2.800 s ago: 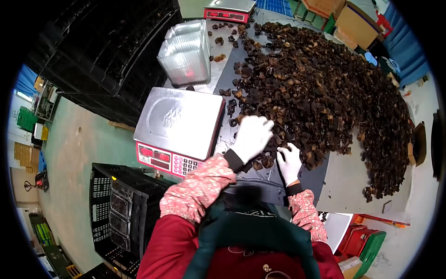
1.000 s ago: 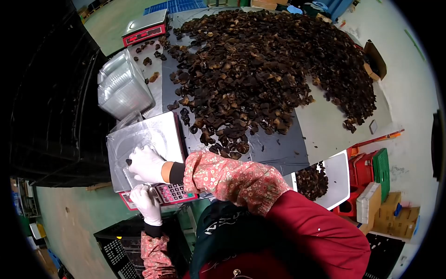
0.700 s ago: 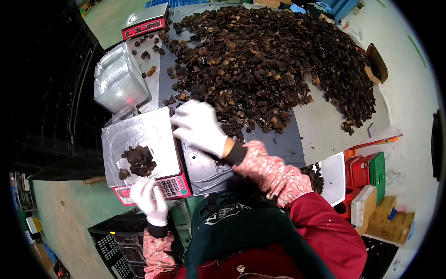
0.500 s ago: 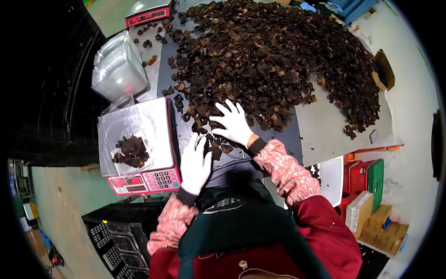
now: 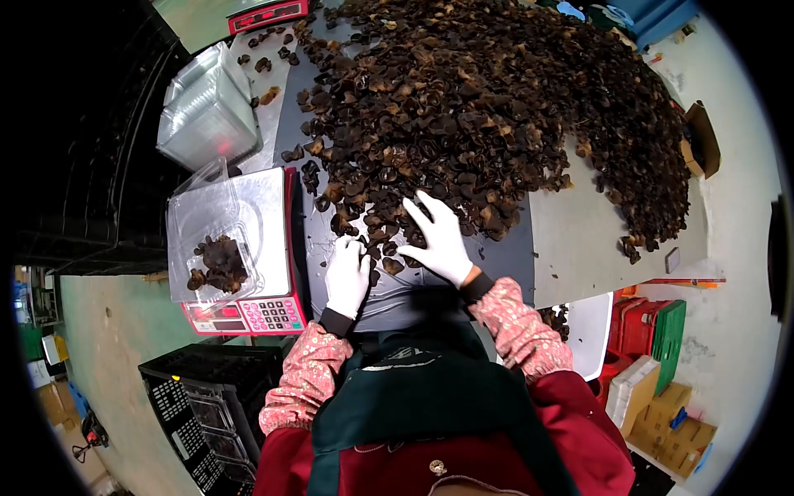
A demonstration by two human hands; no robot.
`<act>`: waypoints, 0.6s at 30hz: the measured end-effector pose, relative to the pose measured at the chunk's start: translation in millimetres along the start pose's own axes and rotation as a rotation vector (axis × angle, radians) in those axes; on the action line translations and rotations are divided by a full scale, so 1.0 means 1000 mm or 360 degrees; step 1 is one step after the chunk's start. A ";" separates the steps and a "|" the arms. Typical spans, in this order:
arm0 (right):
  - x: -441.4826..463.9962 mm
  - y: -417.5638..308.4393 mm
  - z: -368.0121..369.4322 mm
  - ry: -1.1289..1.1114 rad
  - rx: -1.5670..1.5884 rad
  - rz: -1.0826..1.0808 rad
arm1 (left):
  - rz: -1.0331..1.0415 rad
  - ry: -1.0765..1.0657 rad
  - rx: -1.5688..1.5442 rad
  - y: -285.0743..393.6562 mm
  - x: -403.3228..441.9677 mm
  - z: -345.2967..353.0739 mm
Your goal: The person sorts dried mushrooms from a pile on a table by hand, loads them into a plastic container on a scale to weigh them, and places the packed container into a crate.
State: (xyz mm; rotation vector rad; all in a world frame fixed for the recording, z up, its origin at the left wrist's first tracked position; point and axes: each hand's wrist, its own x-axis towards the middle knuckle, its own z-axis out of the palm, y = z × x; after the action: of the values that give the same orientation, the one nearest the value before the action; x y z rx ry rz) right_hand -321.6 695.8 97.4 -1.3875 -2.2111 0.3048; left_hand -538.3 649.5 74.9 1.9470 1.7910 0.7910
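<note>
A broad heap of dark brown wood ear mushrooms (image 5: 438, 107) covers the grey table. At its near edge, my right hand (image 5: 444, 248), in a white glove, has its thumb and fingers spread, the fingertips touching the heap. My left hand (image 5: 346, 279), gloved too, is beside some loose mushrooms with its fingers curled in; whatever may be inside them is hidden. Left of it stands a pink-and-silver scale (image 5: 269, 198). On the scale rests a clear plastic clamshell box (image 5: 184, 240), lid raised, holding a clump of wood ears (image 5: 222, 264).
Nested clear boxes (image 5: 207, 116) stand behind the scale, and a second red scale (image 5: 266, 15) is at the far left. Black crates (image 5: 207, 413) sit on the floor at lower left. A white tub (image 5: 589, 331), red and green crates (image 5: 668, 339) and cartons (image 5: 662, 422) are on the right.
My right hand has shifted slightly right and down, its fingers still apart. The left hand's fingers, straighter before, are now curled. The view has shifted a little.
</note>
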 end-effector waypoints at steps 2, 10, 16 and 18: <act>0.026 -0.016 0.007 -0.0046 -0.0226 -0.0056 | -0.0192 0.0094 -0.0174 0.004 0.002 -0.004; 0.028 -0.008 0.029 0.0054 -0.0203 -0.0426 | -0.0275 0.0298 0.0020 0.007 0.030 -0.030; 0.014 0.013 0.010 0.0681 0.0280 0.0022 | -0.0184 0.0071 0.0162 -0.012 0.042 -0.010; 0.024 0.019 -0.001 0.0712 0.0571 0.0270 | -0.0224 0.0179 -0.0012 -0.011 0.042 -0.007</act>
State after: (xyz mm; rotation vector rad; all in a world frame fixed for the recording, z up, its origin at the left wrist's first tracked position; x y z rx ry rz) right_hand -314.7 725.2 96.9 -1.2944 -1.5922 0.3859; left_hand -549.9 691.4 79.7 1.7801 1.9624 0.8732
